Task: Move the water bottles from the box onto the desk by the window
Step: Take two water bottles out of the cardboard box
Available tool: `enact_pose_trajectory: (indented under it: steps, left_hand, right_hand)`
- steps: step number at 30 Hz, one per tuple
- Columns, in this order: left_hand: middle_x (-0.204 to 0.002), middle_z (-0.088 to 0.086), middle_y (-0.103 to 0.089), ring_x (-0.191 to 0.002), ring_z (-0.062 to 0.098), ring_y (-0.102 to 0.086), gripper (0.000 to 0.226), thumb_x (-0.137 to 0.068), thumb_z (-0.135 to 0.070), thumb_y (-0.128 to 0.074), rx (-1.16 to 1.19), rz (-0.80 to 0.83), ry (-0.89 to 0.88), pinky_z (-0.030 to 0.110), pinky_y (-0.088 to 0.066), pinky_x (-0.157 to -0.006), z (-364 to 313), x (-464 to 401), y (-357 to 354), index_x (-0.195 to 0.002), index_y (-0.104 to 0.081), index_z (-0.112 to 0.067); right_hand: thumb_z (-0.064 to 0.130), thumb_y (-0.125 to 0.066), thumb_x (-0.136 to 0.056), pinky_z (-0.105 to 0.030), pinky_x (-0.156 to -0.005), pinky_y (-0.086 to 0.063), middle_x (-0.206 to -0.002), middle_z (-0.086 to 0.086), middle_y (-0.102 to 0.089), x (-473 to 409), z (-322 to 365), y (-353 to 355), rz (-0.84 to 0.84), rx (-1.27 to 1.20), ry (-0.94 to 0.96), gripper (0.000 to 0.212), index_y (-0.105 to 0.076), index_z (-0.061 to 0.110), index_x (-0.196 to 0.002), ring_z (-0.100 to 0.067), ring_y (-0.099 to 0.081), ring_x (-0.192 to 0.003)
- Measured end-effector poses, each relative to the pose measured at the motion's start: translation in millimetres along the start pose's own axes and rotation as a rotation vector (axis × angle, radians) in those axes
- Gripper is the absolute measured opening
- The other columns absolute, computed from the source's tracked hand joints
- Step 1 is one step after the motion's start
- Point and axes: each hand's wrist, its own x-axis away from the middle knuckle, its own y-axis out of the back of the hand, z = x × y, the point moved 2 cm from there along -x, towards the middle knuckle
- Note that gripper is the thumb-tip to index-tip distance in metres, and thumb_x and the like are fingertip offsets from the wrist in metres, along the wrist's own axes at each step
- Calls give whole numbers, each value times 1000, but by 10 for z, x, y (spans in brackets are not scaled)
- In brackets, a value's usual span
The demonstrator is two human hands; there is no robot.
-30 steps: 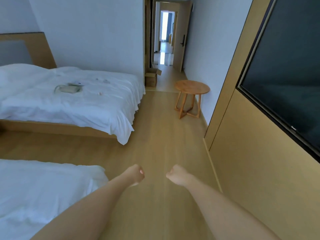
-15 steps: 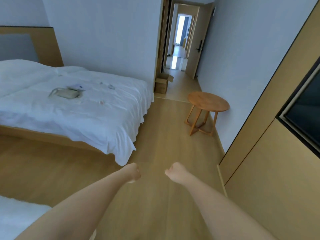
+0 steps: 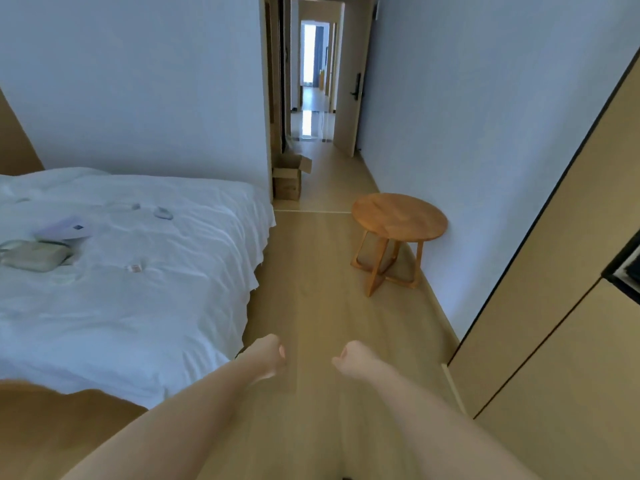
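Room: wood floor, bed left of box
Box: cardboard box, flaps open
Left hand: clenched, empty
Right hand: clenched, empty

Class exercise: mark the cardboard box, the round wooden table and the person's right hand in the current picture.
cardboard box (image 3: 286, 183): head view, on its front side wall.
round wooden table (image 3: 399, 216): head view, middle of the tabletop.
right hand (image 3: 349, 358): head view, back of the curled fist.
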Motion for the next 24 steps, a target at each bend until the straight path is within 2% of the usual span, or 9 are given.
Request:
enact_pose_trajectory:
  steps: [4,8,10,12,14,16,18,20,24]
  left_hand:
    - [-106,3,-60,-98,19,-58,23,-89,-11,-45,3,-8,-4,30,-50,-91,-259,-993,211,-105,-60,-13]
    - [-108,3,-60,-93,17,-55,25,-90,-11,-44,12,13,6,27,-46,-86,-614,-1932,524,-111,-59,-12]
    - [-110,3,-61,-98,18,-58,25,-91,-14,-43,32,0,8,28,-47,-88,-806,-2372,714,-111,-59,-13]
    - [-106,2,-60,-94,17,-57,20,-92,-15,-43,41,3,7,28,-47,-88,-953,-2747,906,-105,-59,-14]
    - [-99,0,-57,-88,16,-54,13,-92,-15,-44,21,9,25,27,-46,-85,-1004,-3106,1075,-97,-56,-18]
    - [-96,-1,-55,-85,16,-51,11,-91,-14,-44,5,-4,49,28,-46,-83,-1017,-3506,1239,-93,-54,-18]
    - [-96,0,-55,-84,17,-50,10,-91,-14,-44,-15,7,66,28,-45,-82,-1034,-3942,1371,-92,-54,-18]
    - [-97,1,-54,-85,17,-49,10,-93,-12,-43,-51,54,60,26,-42,-81,-1063,-4383,1486,-94,-52,-17]
    - [-85,-4,-49,-87,16,-48,10,-95,-13,-40,-89,69,30,24,-41,-78,-1113,-5349,1828,-97,-50,-14]
  right_hand:
    - [38,-46,-100,-31,-97,-44,-133,-13,-58,-926,8,473,-8,-7,-11,49,-53,1,-131,-29,-54,-123]
    - [41,-49,-98,-31,-98,-45,-133,-13,-58,-1855,55,1091,6,-27,-24,52,-54,2,-132,-28,-54,-123]
    - [41,-49,-97,-31,-95,-46,-127,-12,-60,-2296,135,1443,4,-30,-18,51,-55,2,-129,-28,-56,-120]
    - [42,-48,-96,-29,-78,-45,-102,-9,-59,-2697,249,1772,1,-42,9,40,-61,6,-109,-27,-61,-99]
    - [41,-48,-96,-28,-62,-37,-81,-2,-49,-3052,368,2013,1,-15,29,31,-50,14,-80,-19,-51,-70]
    - [40,-48,-95,-27,-56,-33,-71,2,-42,-3387,473,2203,1,-9,40,35,-38,20,-68,-14,-41,-60]
    - [39,-48,-95,-27,-54,-32,-67,3,-39,-3764,556,2365,14,-12,44,36,-35,21,-66,-14,-40,-58]
    - [39,-48,-95,-27,-55,-35,-67,3,-41,-4188,644,2518,18,-1,41,33,-40,20,-69,-15,-43,-60]
    - [40,-48,-94,-30,-69,-41,-77,0,-50,-5121,888,2913,-8,-8,35,28,-46,19,-76,-20,-50,-72]
